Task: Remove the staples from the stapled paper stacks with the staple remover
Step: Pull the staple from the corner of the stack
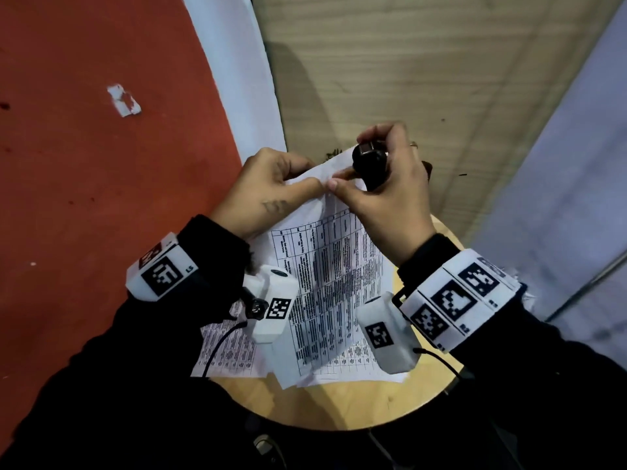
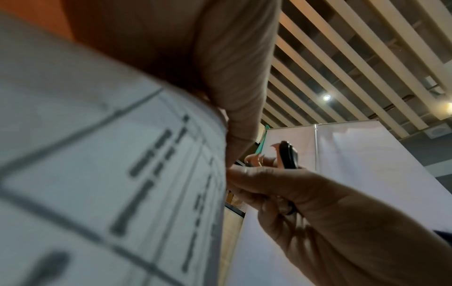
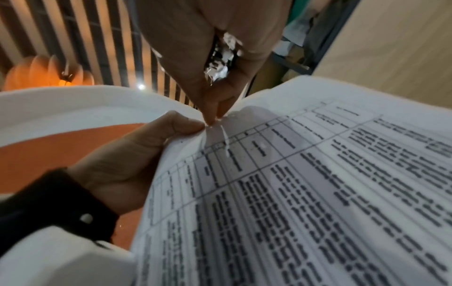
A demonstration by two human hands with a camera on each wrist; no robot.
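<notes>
Over a round wooden table (image 1: pixel 400 401) between red floor (image 1: pixel 101 164) and white partitions (image 1: pixel 559 164), the left hand (image 1: pixel 268 191) pinches the paper stack (image 1: pixel 332 283) corner, the right hand (image 1: pixel 386 184) beside it clasping the staple remover (image 1: pixel 369 164).

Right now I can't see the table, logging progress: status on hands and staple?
Left hand pinches the paper stack at its corner. Right hand holds the staple remover, fingertips picking at that corner. Staple itself not visible. Nothing in the way.

A round pale wooden desk (image 1: pixel 359 401) stands on a floor of red carpet (image 1: pixel 101 164) with a torn white paper scrap (image 1: pixel 124 100) on it, beside light wood-grain flooring (image 1: pixel 390 62), under a slatted ceiling (image 2: pixel 354 67).
</notes>
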